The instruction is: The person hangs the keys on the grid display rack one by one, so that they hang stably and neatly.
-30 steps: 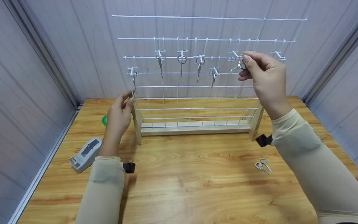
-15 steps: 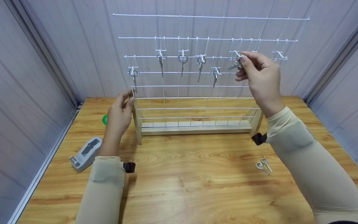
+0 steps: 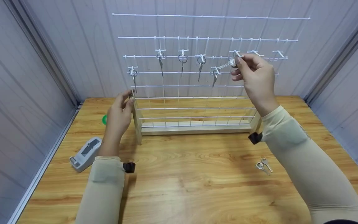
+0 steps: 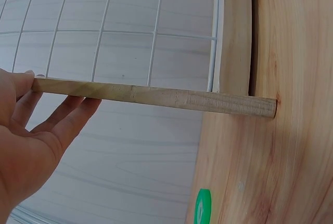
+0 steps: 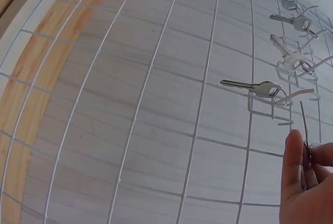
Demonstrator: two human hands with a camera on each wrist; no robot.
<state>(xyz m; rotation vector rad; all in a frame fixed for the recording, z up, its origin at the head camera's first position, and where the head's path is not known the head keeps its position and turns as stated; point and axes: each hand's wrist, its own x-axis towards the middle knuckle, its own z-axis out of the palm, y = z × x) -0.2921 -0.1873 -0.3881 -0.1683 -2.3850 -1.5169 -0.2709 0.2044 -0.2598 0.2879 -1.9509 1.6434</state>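
Note:
A white wire grid rack (image 3: 194, 128) on a wooden base stands across the table. My left hand (image 3: 119, 113) grips the top of its left wooden upright (image 4: 151, 95), thumb on one side and fingers on the other. Up at the right of the grid, my right hand (image 3: 257, 77) pinches a silver key (image 3: 228, 63), its blade pointing left. The fingertips are right at a white hook (image 3: 235, 52); the key's ring is mostly hidden by them. In the right wrist view the key (image 5: 304, 122) appears edge-on. Several keys (image 5: 260, 88) hang by rings from other hooks.
Two loose keys (image 3: 263, 166) lie on the table (image 3: 179, 186) at the right. A grey tape dispenser (image 3: 86, 154) sits beside the left forearm, with a green tape roll (image 3: 104, 120) behind it. Bare hooks (image 3: 280, 55) project at the grid's upper right.
My right hand has moved a little left with the key, bringing it up to the hook and uncovering another hook to the right. My left hand stays on the upright.

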